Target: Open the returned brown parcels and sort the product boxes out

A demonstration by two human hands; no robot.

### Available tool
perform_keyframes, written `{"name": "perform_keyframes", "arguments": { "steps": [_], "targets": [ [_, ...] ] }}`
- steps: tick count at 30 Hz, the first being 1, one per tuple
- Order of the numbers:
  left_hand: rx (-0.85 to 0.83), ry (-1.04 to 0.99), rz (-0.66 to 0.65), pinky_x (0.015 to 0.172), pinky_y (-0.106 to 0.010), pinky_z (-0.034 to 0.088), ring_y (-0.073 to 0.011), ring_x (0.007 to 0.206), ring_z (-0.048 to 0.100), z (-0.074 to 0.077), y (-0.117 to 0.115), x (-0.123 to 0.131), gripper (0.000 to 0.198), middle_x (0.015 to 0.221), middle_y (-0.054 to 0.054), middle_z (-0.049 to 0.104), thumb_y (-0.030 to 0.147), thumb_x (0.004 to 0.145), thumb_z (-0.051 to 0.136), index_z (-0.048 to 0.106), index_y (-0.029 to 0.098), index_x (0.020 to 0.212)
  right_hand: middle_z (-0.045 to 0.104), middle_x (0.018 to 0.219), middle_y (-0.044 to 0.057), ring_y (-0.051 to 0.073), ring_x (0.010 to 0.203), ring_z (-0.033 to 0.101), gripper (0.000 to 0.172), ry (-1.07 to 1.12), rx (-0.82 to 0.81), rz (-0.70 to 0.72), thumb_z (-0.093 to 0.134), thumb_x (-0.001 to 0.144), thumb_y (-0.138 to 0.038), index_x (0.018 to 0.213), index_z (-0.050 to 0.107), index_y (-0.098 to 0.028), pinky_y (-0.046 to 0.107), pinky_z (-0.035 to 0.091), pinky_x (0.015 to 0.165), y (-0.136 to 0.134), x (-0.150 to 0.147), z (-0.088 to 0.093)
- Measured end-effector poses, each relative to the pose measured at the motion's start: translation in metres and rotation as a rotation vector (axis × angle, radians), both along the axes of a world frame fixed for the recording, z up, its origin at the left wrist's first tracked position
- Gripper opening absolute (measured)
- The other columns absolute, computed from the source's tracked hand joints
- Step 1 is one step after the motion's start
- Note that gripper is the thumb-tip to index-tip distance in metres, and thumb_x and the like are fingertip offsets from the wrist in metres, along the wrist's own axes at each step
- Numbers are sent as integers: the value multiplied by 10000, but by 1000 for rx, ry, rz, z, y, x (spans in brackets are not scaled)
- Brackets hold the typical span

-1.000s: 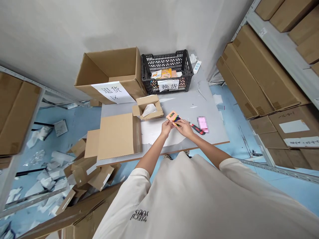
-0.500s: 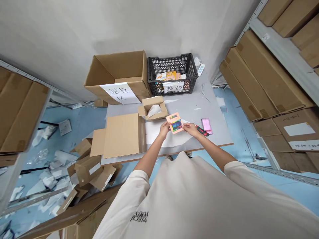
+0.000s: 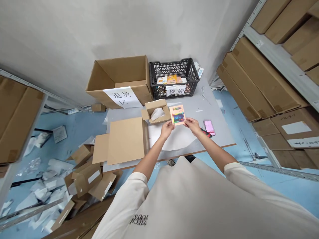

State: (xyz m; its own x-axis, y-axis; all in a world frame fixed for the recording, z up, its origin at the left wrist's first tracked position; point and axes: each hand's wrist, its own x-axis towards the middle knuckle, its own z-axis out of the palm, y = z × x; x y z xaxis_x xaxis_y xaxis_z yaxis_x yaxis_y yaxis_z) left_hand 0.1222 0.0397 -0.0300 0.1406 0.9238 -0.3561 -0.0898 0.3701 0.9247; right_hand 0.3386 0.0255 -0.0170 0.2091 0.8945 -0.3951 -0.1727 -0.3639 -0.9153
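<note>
Between both hands, above the table, I hold a small flat peach-coloured package [image 3: 177,115] with rainbow lettering and a dark picture panel. My left hand [image 3: 167,128] pinches its lower left corner. My right hand [image 3: 192,125] is closed on its lower right edge. Just behind my left hand stands a small open carton [image 3: 150,108] with white paper [image 3: 157,114] inside. Beneath the hands lies a white paper sheet [image 3: 174,142]. Right of my right hand is a red and black utility knife [image 3: 206,133], partly covered by a pink item, blurred out [image 3: 209,126].
At the table's back stand a large open carton [image 3: 99,88] with a paper sign and a black plastic crate [image 3: 153,89] holding several small packages. A bigger carton [image 3: 127,141] is at left. Shelves of cartons [image 3: 266,79] flank me; torn cardboard [image 3: 84,172] litters the floor.
The package has been raised and tilted more upright, its front turned towards me, with both hands still on it. My view has shifted slightly.
</note>
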Motion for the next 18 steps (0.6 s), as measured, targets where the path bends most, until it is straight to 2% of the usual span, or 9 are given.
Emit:
{"name": "perform_keyframes", "arguments": {
  "steps": [4,8,14,18],
  "targets": [
    [25,-24,59,923,-421,639,-203,812,741,0,29,7,420,884,-43,785,371,756,947,810,173,1100,841,893,39,191,806,784,473,-3,21,36,1013,705,-463,1055,832,-201,354,684,865,26,6,6],
    [16,-32,133,966,-458,649,-220,847,765,1,66,17,400,911,-58,797,357,764,952,805,168,1084,852,906,57,208,822,798,446,-14,23,50,1007,714,-446,1039,822,-203,360,691,853,66,14,8],
    [8,-53,178,937,-434,663,-218,867,791,5,133,32,461,935,-67,798,407,801,972,794,161,1147,841,875,59,206,796,781,439,-22,59,84,990,714,-464,1023,804,-212,338,671,780,142,26,6],
    [2,-72,233,964,-438,662,-221,920,810,2,183,44,462,1007,-84,805,428,837,959,786,162,1174,827,863,55,195,783,771,390,-29,75,79,960,755,-429,1034,814,-198,330,660,777,197,31,3]
  ]
}}
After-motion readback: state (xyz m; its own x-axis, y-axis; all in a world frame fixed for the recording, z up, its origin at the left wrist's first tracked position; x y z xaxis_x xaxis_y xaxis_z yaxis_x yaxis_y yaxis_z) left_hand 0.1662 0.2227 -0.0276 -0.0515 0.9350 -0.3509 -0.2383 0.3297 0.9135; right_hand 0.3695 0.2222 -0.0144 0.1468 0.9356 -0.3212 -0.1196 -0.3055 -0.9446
